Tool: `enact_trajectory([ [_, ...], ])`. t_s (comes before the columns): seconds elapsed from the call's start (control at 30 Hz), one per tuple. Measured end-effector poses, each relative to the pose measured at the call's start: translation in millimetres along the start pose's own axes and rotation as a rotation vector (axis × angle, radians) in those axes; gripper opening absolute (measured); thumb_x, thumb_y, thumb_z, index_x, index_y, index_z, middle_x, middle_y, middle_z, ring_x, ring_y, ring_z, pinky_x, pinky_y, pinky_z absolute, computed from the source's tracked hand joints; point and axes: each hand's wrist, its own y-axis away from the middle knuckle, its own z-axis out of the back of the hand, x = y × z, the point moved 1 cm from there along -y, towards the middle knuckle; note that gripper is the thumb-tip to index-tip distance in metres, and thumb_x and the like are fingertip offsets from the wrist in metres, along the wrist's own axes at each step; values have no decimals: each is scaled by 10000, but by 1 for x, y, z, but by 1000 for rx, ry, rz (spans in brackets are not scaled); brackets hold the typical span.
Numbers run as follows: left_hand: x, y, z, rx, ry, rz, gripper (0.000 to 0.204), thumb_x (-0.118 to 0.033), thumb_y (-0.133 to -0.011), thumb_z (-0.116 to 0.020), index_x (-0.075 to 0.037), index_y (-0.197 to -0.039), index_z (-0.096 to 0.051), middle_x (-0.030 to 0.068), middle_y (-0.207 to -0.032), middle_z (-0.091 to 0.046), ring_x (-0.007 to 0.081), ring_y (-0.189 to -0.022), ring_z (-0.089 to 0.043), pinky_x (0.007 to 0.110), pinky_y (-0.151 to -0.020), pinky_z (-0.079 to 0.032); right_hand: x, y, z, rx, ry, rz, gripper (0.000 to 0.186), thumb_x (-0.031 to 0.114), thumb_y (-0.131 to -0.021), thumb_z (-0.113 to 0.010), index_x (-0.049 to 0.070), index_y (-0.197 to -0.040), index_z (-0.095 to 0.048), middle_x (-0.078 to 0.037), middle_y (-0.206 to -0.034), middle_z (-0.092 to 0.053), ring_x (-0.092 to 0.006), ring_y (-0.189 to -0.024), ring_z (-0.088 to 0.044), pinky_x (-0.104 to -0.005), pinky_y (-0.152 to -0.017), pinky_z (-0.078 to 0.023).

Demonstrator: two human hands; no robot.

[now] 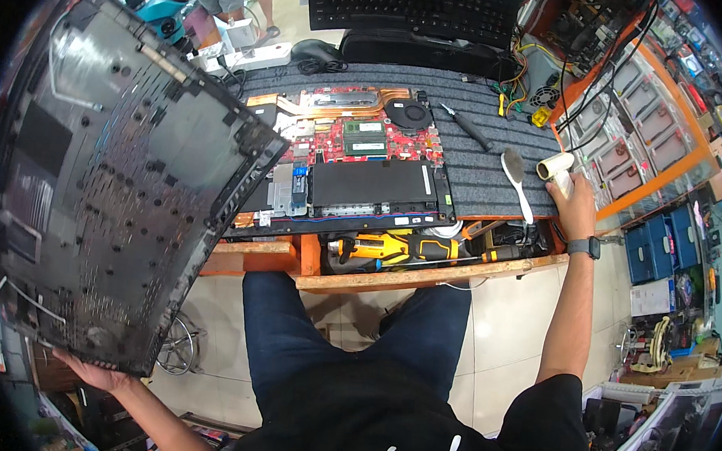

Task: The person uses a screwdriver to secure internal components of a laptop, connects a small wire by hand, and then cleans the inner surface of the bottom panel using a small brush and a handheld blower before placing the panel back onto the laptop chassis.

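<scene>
My left hand (pixel 95 372) grips the lower edge of a black laptop bottom cover (pixel 140 183), tilted up at the left with its vented inner side showing. At the right of the bench, my right hand (pixel 573 200) is closed round the handle of a cream hair dryer (pixel 556 165), its round open end pointing left. Between them lies an opened laptop (pixel 366 162), with a red board, copper heat pipes, a fan and a black battery exposed. The cover hides part of its left side. A white-handled brush (pixel 517 183) rests left of the hair dryer.
A dark screwdriver (pixel 465 127) lies on the grey ribbed mat (pixel 487 189). Below the bench top, an open drawer (pixel 433 274) holds a yellow power tool (pixel 402 248). A black keyboard (pixel 412 7) and a mouse (pixel 317 51) stand behind; an orange-edged parts case (pixel 640 133) is at right.
</scene>
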Motion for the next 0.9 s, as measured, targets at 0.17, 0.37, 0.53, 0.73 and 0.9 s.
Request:
enact_trajectory([
  [0.17, 22, -12, -45, 275, 16, 11, 622, -491, -1054, -408, -96, -1533, -371, 144, -1557, -405, 361, -1382, -431, 561, -1146, -345, -8, 2, -10, 68, 3, 22, 588, 423, -864, -748, 3, -1247, -600, -210, -1183, -611, -407, -1103, -577, -475, -913, -481],
  [0.37, 66, -43, -96, 440, -28, -78, 563, -431, -1084, -375, -79, -1523, -378, 123, -1500, -472, 294, -1293, -530, 445, -1088, -459, 79, -21, 55, 153, -790, 51, 546, 372, -961, -665, 42, -1382, -552, -127, -1262, -606, -223, -1062, -595, -360, -879, -490],
  [0.53, 109, -23, -196, 698, 38, 61, 507, -396, -1087, -404, -35, -1431, -493, 110, -1425, -556, 241, -1265, -568, 379, -1086, -436, 204, -29, 101, 534, -1183, 309, 597, 285, -1009, -611, 20, -1498, -392, -161, -1341, -547, -106, -814, -612, -230, -640, -478],
  [0.73, 125, 6, -270, 831, -174, -154, 399, -368, -1083, -464, 1, -1072, -618, 45, -1008, -658, 154, -848, -609, 315, -742, -475, 160, -53, 90, 411, -1316, 208, 249, 153, -1035, -570, -13, -1215, -525, -48, -817, -604, -126, -717, -637, -243, -630, -495],
  [0.9, 115, -38, -269, 1021, -719, -912, 482, -318, -1082, -483, -36, -692, -457, -22, -608, -422, 93, -538, -346, 305, -491, -233, 158, -41, 80, 131, -1184, 333, 172, 67, -1020, -566, -44, -1148, -597, -102, -966, -688, -184, -875, -697, -286, -782, -552],
])
